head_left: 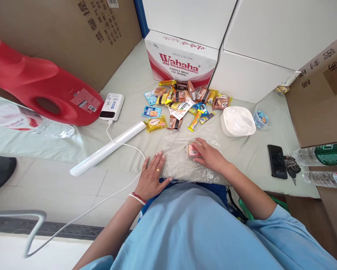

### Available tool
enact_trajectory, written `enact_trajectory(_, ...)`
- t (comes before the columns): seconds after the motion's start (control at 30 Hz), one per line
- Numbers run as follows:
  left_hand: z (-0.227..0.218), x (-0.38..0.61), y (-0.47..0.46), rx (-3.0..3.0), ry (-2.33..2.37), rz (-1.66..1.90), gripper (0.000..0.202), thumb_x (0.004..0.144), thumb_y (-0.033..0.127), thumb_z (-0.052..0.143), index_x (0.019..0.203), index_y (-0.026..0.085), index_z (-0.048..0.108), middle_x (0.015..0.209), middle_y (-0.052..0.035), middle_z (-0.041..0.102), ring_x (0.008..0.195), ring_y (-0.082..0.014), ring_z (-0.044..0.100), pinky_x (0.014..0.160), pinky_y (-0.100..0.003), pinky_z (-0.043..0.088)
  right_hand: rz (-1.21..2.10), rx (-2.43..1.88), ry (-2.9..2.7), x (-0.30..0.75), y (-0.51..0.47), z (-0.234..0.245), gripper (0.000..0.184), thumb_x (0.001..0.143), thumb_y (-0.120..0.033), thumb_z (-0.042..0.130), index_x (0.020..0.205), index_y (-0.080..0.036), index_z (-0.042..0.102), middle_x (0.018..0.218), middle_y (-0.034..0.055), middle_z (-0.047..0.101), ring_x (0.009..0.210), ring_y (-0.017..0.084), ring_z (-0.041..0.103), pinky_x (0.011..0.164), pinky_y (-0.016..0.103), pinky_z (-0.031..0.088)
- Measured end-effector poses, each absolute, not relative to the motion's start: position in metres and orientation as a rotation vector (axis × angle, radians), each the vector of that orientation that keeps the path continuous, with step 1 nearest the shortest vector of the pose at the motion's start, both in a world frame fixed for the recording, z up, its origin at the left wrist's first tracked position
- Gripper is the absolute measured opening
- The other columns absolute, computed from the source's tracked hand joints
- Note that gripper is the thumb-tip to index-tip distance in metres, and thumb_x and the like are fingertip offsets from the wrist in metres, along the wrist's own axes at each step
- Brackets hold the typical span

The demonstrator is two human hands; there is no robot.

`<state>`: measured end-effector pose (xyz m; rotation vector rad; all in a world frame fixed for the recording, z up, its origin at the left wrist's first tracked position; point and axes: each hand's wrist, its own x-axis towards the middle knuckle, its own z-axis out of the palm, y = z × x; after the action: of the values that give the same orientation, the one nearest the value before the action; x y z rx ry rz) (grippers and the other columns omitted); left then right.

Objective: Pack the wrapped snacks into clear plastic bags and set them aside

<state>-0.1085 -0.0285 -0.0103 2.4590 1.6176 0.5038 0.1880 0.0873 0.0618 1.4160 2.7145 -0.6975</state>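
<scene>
A clear plastic bag point(182, 161) lies flat on the grey cloth in front of me. My left hand point(153, 176) rests flat on the bag's left edge, fingers spread, with a ring and a bead bracelet. My right hand point(210, 153) lies on the bag with its fingers on a small pink snack packet point(193, 150) that seems to be inside the bag. Beyond the bag lies a pile of several wrapped snacks point(182, 103), among them a yellow packet point(156, 123) and a blue one point(151, 111).
A white bowl point(238, 120) sits right of the pile. A white roll point(108, 149), a power bank point(112, 106) with cable and a red jug point(41, 86) are left. A Wahaha box point(181, 60) stands behind. A phone point(277, 161), keys point(292, 165) and bottles point(322, 153) lie right.
</scene>
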Motion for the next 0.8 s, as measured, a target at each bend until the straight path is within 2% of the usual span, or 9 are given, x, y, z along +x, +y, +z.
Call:
enact_trajectory(0.13,-0.008,-0.11,-0.039,2.604,1.371,0.503,0.069,0.093,0.03,0.061,0.159,0.029,0.039,0.167,-0.0126,0.035,0.157,-0.0341,0.028,0.128,-0.063,0.008,-0.866,1.289,3.007,0.241,0.056,0.06,0.07,0.097,-0.045,0.066,0.157,-0.025,0.038,0.158,0.0171,0.042,0.143,0.031,0.046,0.113,0.049,0.047)
enact_trajectory(0.2,-0.013,-0.106,-0.042,2.622,1.291,0.485,0.059,0.094,0.017,0.056,0.152,0.031,0.049,0.163,-0.0101,0.044,0.155,-0.0301,0.036,0.128,-0.061,0.01,-0.889,1.197,2.996,0.264,0.034,0.053,0.074,0.091,-0.048,0.072,0.156,-0.026,0.043,0.154,0.0163,0.048,0.138,0.033,0.049,0.112,0.053,0.047)
enact_trajectory(0.27,-0.019,-0.101,-0.041,2.581,1.266,0.53,0.05,0.097,0.013,0.051,0.143,0.03,0.057,0.156,-0.0091,0.054,0.148,-0.0262,0.046,0.128,-0.058,0.016,-0.875,1.219,2.965,0.28,0.012,0.041,0.061,0.092,-0.043,0.073,0.147,-0.025,0.054,0.151,0.0165,0.052,0.135,0.034,0.05,0.11,0.056,0.049)
enact_trajectory(0.33,-0.022,-0.098,-0.038,2.475,1.272,0.615,0.038,0.1,0.015,0.05,0.133,0.028,0.064,0.147,-0.0083,0.063,0.142,-0.0238,0.055,0.126,-0.056,0.023,-0.883,1.334,2.986,0.289,-0.001,0.028,0.032,0.098,-0.032,0.064,0.129,-0.024,0.067,0.143,0.0157,0.059,0.13,0.032,0.054,0.105,0.054,0.052)
enact_trajectory(0.4,-0.021,-0.098,-0.031,2.334,1.299,0.687,0.03,0.102,0.019,0.048,0.124,0.026,0.067,0.138,-0.0077,0.07,0.135,-0.0223,0.061,0.123,-0.055,0.031,-0.963,1.426,3.029,0.293,-0.004,0.022,0.02,0.102,-0.025,0.055,0.113,-0.024,0.071,0.129,0.0135,0.067,0.119,0.027,0.061,0.099,0.047,0.055)
enact_trajectory(0.5,-0.009,-0.099,-0.015,2.162,1.341,0.733,0.025,0.103,0.027,0.047,0.116,0.025,0.069,0.122,-0.0062,0.077,0.12,-0.0207,0.069,0.116,-0.049,0.041,-1.108,1.507,3.003,0.292,0.015,0.028,0.02,0.105,-0.026,0.049,0.104,-0.024,0.069,0.102,0.0086,0.074,0.098,0.022,0.066,0.088,0.038,0.056)
enact_trajectory(0.6,0.003,-0.095,0.013,2.016,1.492,0.743,0.027,0.102,0.038,0.048,0.101,0.024,0.071,0.105,-0.0066,0.079,0.105,-0.0228,0.072,0.104,-0.044,0.051,-1.112,1.701,2.877,0.29,0.054,0.042,0.023,0.105,-0.033,0.048,0.098,-0.022,0.067,0.089,0.0051,0.072,0.085,0.02,0.067,0.08,0.033,0.052)
enact_trajectory(0.7,0.005,-0.088,0.045,1.842,1.762,0.728,0.029,0.096,0.043,0.05,0.092,0.022,0.071,0.096,-0.0089,0.076,0.097,-0.0267,0.07,0.094,-0.044,0.054,-1.013,1.852,2.717,0.284,0.098,0.05,0.025,0.104,-0.032,0.047,0.097,-0.019,0.067,0.087,0.0046,0.072,0.081,0.019,0.067,0.077,0.03,0.049)
enact_trajectory(0.8,0.0,-0.083,0.067,1.722,2.045,0.757,0.028,0.089,0.039,0.056,0.099,0.019,0.072,0.098,-0.0125,0.072,0.102,-0.0313,0.065,0.097,-0.049,0.052,-0.734,1.801,2.565,0.271,0.128,0.053,0.021,0.101,-0.022,0.051,0.104,-0.016,0.07,0.1,0.0099,0.073,0.093,0.023,0.066,0.081,0.031,0.046)
